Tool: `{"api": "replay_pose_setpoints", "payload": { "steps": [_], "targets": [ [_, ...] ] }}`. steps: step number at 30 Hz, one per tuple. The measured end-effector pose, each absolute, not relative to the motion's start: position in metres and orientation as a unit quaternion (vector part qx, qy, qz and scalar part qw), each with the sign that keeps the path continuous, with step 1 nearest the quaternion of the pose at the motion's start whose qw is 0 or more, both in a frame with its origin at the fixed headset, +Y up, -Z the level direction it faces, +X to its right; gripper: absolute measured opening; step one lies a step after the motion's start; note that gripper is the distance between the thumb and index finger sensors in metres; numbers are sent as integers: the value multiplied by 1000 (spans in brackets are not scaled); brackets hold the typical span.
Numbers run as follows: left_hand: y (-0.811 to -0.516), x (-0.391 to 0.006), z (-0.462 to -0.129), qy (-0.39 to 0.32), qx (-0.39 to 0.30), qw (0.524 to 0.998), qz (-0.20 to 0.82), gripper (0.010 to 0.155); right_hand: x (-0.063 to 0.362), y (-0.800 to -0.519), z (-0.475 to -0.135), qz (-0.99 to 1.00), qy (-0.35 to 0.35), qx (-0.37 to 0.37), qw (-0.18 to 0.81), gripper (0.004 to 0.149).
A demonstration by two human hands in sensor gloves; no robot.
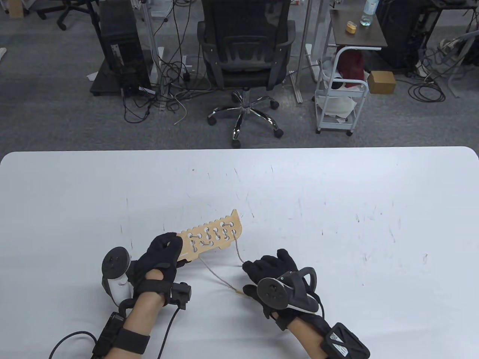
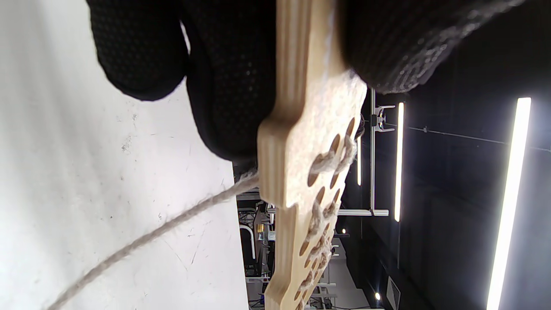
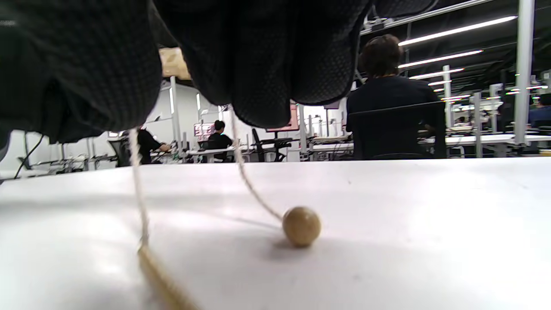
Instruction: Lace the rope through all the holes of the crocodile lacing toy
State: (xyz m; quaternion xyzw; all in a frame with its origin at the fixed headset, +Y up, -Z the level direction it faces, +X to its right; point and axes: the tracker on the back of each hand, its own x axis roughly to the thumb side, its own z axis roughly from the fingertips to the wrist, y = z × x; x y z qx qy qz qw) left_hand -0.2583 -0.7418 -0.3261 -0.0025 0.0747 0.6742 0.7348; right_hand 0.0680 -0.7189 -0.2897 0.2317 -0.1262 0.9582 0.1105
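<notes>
Wooden and pale, the crocodile lacing toy [image 1: 211, 239] is sitting lifted above the white tabletop [image 1: 336, 209] in the table view, its long axis slanting away from the person. The left hand [image 1: 159, 261] is gripping the toy's near end, fingers curled round it. Grey rope [image 1: 220, 278] is already crossing many holes; two loose runs are hanging from the toy's near side towards the right hand [image 1: 273, 276], which is lying just beside the toy, nearer the person, fingers bent over the rope. Whether it is truly pinching the rope, I cannot tell.

From the left wrist view, black gloved fingers [image 2: 232, 86] are clamping the toy [image 2: 301, 181] edge-on, with rope [image 2: 142, 239] trailing off its underside across the tabletop.

From the right wrist view, the right hand's fingers [image 3: 258, 64] are hanging over two rope strands; one is ending at a wooden bead [image 3: 301, 226] resting on the tabletop, the other at a stiffened tip [image 3: 159, 275]. That tip probably needs guiding back up to the toy; nothing is blocking the way.
</notes>
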Motion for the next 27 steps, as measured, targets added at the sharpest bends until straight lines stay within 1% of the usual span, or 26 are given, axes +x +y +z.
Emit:
{"api": "replay_pose_setpoints", "payload": {
  "steps": [5, 11, 16, 21, 27],
  "targets": [
    [-742, -259, -326, 77, -2, 735, 673, 52, 88, -705, -293, 960, -161, 195, 121, 69],
    [-742, -260, -326, 79, -3, 735, 673, 53, 111, -699, -303, 965, -166, 154, 128, 77],
    [-742, -260, -326, 80, -4, 734, 675, 52, 130, -705, -315, 974, -143, 125, 125, 85],
    [-743, -260, -326, 80, -5, 733, 675, 52, 145, -713, -327, 979, -121, 117, 117, 93],
    [-747, -257, -327, 81, -8, 739, 669, 52, 156, -720, -339, 982, -104, 107, 112, 92]
  ]
}}
